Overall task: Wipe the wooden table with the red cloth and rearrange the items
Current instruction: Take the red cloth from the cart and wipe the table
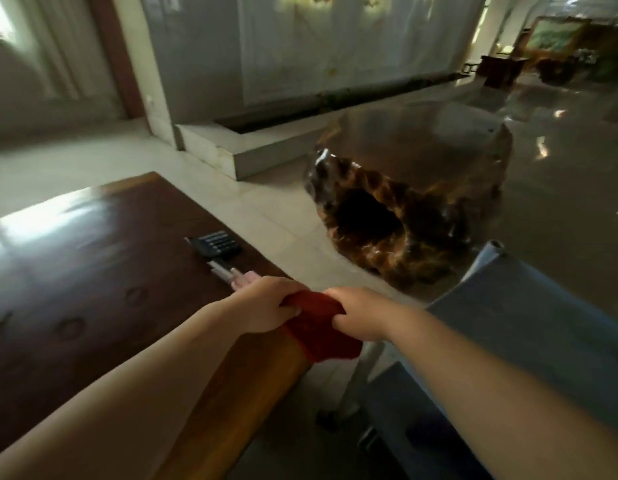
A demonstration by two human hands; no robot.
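Observation:
The red cloth (318, 327) hangs bunched over the right edge of the dark wooden table (92, 271). My left hand (266, 306) grips its left side and my right hand (359, 315) grips its right side, both closed on the fabric. Just beyond my left hand lie a pink item (243, 280) and a pale pen-like item (220, 270). Farther along the table edge sits a black calculator (217, 244). The view is blurred.
A grey-blue chair (525, 323) stands to the right of the table, close to my right arm. A large carved root-wood stool or table (404, 202) stands on the glossy floor ahead. A low stone ledge (252, 147) runs along the far wall.

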